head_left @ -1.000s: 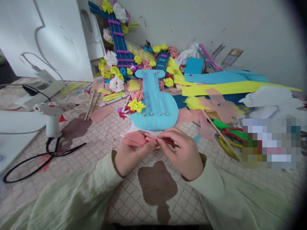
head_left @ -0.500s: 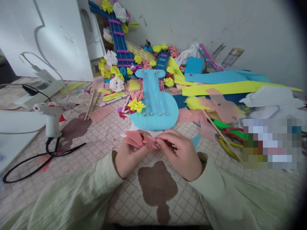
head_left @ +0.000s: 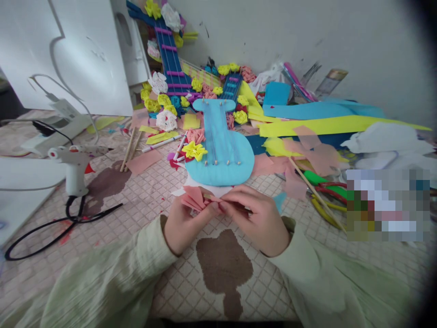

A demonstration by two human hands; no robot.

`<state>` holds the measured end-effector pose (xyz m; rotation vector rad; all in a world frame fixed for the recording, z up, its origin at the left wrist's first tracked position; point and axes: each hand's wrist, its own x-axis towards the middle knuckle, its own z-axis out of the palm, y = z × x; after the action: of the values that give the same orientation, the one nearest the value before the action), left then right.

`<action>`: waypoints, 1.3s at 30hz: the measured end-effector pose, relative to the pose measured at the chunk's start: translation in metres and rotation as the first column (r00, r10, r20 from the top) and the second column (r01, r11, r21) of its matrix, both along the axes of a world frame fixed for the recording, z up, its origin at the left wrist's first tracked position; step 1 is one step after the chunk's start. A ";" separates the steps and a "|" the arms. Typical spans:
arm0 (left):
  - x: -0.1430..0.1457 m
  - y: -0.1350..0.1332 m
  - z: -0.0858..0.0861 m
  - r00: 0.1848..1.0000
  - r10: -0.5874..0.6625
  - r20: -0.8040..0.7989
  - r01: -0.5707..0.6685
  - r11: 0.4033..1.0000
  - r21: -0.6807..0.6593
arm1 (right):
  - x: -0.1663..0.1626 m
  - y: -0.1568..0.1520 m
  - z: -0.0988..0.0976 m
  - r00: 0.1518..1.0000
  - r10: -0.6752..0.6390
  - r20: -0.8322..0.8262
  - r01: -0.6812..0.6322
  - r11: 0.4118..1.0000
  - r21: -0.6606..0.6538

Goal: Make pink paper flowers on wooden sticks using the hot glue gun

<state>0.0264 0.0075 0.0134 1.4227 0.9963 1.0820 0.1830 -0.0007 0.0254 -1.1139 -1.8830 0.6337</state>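
Note:
Pink crepe paper (head_left: 193, 198), folded into pleats, is pinched between my two hands low in the middle of the head view. My left hand (head_left: 189, 224) grips its pleated left part, thumb on top. At its right end, the fingertips of my right hand (head_left: 256, 217) press the paper together; the curled fingers hide part of it. Just beyond lies a light blue guitar-shaped piece (head_left: 221, 136) with small pegs and strings. A yellow paper flower (head_left: 194, 151) sits on its left edge.
At the left stands a white glue gun (head_left: 75, 171) with a looped black cable. Wooden sticks (head_left: 128, 150) and pink paper squares (head_left: 145, 162) lie nearby. Scissors (head_left: 329, 191) are at the right. A dark blue paper guitar (head_left: 172, 64) with flowers leans behind.
The pleats at the left have fanned out a little and stand more upright. My hands have shifted only slightly, still pinching the pink paper.

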 end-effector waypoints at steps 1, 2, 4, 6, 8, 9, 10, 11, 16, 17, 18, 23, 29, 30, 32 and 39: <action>0.000 0.000 0.000 1.000 -0.023 0.005 0.023 1.000 0.006 | 0.001 0.000 0.000 1.000 0.001 -0.001 -0.001 1.000 0.000; 0.000 -0.001 0.000 0.999 -0.044 0.011 0.044 0.999 0.009 | 0.001 0.001 -0.001 1.000 -0.001 0.000 0.001 1.000 -0.001; 0.001 -0.002 0.001 0.998 -0.064 0.014 0.064 0.998 0.010 | 0.002 0.001 -0.001 1.000 -0.005 0.004 0.005 1.000 -0.004; 0.001 -0.003 0.002 0.998 -0.055 0.005 0.055 0.998 0.011 | 0.002 0.001 -0.002 1.000 -0.010 0.006 0.010 1.000 -0.002; 0.002 -0.004 0.003 0.999 -0.049 -0.003 0.049 0.999 0.014 | 0.002 0.001 -0.002 1.000 -0.025 -0.001 0.025 1.000 0.004; 0.002 -0.004 0.002 0.999 -0.050 -0.007 0.051 0.999 0.018 | 0.001 0.001 -0.002 0.999 -0.037 -0.008 0.037 0.999 0.001; 0.002 -0.004 0.002 0.999 -0.053 -0.012 0.053 0.998 0.021 | 0.001 0.001 -0.001 0.999 -0.047 -0.019 0.047 0.999 -0.010; 0.002 -0.004 0.002 0.998 -0.056 -0.016 0.057 0.998 0.026 | 0.000 0.001 -0.001 0.998 -0.054 -0.032 0.053 0.998 -0.029; 0.001 -0.004 0.001 0.996 -0.052 -0.071 0.056 0.997 0.045 | -0.001 0.001 0.000 0.992 -0.070 -0.106 0.054 0.988 -0.144; 0.001 -0.004 0.002 0.995 -0.050 -0.086 0.054 0.998 0.044 | -0.002 0.001 0.000 0.991 -0.079 -0.105 0.063 0.987 -0.150; 0.001 -0.004 0.002 0.994 -0.047 -0.097 0.051 0.998 0.042 | -0.002 0.000 -0.001 0.991 -0.088 -0.098 0.073 0.986 -0.148; 0.002 -0.003 0.001 0.995 -0.007 -0.099 0.009 1.000 0.022 | -0.005 -0.004 -0.001 0.993 -0.097 -0.061 0.089 0.989 -0.121; 0.001 0.001 0.001 0.996 0.020 -0.088 -0.016 0.999 0.044 | -0.003 0.000 -0.001 0.998 0.000 -0.059 -0.006 0.994 -0.106; 0.000 0.001 0.001 0.996 0.020 -0.085 -0.016 0.999 0.051 | -0.002 0.001 -0.001 0.998 0.018 -0.058 -0.024 0.994 -0.111; 0.000 0.002 0.003 0.997 0.001 -0.076 0.003 0.999 0.054 | 0.000 0.002 -0.001 0.998 0.035 -0.055 -0.041 0.992 -0.115; 0.000 0.003 0.003 0.997 -0.021 -0.077 0.027 0.996 0.083 | 0.003 0.004 -0.001 0.997 0.078 -0.022 -0.078 0.996 -0.034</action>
<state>0.0266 0.0100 0.0168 1.5498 0.9955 1.0694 0.1859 0.0035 0.0240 -1.0562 -1.9118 0.7221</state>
